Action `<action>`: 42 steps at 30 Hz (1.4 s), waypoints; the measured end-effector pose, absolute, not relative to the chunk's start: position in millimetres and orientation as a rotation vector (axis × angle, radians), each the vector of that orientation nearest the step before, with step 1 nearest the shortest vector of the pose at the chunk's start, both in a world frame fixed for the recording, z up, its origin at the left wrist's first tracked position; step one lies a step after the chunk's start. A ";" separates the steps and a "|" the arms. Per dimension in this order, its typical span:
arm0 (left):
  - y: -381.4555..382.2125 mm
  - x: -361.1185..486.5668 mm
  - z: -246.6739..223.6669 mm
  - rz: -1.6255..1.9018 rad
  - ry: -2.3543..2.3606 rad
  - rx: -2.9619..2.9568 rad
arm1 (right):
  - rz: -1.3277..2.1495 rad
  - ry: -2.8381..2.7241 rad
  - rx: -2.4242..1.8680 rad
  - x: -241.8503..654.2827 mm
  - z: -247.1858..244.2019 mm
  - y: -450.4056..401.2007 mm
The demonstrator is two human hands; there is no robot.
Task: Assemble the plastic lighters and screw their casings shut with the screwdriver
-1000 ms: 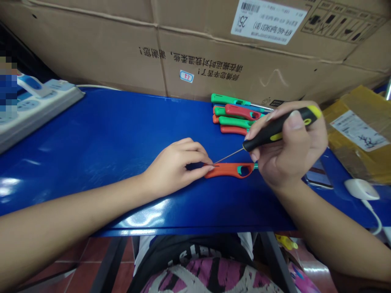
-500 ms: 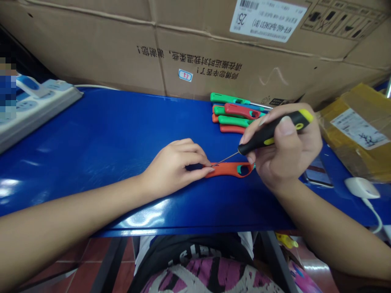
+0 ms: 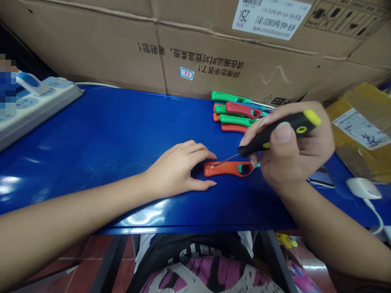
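An orange lighter (image 3: 227,168) lies flat on the blue table (image 3: 116,134), its handle end to the left. My left hand (image 3: 183,167) rests just left of that end, thumb and fingers spread apart around it and holding nothing. In my right hand (image 3: 293,146) is a black and yellow screwdriver (image 3: 271,132), tilted, its thin shaft pointing down-left. The shaft's tip meets the top of the lighter near the handle end. My right hand partly hides the lighter's nozzle end.
Behind the lighter lies a pile of green, red and orange lighters (image 3: 235,119) against a large cardboard box (image 3: 106,53). A power strip (image 3: 39,106) is at the left. On the right are a taped box (image 3: 351,134), a phone (image 3: 322,178) and a white charger (image 3: 363,188).
My left thumb and fingers have parted and let go of the orange lighter's handle end, uncovering it. My right hand and the screwdriver's handle have shifted slightly right, with the tip still on the lighter.
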State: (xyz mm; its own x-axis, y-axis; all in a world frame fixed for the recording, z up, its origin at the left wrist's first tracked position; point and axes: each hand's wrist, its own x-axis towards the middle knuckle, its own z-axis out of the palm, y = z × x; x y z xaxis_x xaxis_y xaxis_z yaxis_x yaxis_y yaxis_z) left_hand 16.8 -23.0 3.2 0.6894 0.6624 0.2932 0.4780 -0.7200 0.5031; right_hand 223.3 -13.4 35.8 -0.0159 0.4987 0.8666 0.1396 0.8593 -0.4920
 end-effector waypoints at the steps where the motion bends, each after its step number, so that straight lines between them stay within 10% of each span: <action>1: -22.8 16.9 3.0 0.626 0.895 2.515 | 0.328 -1.592 -0.516 222.9 35.9 -14.2; 42: -20.5 15.4 -0.9 0.596 0.922 2.548 | 0.484 -1.677 -0.553 222.2 23.8 -20.0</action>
State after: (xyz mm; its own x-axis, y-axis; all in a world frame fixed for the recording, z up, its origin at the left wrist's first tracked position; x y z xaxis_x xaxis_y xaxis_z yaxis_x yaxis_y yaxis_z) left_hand 15.4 -20.5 -0.9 0.6974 0.6669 0.2626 0.5127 -0.7202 0.4673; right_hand 222.2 -20.0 23.8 -0.1422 0.6034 0.7846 0.0922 0.7973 -0.5965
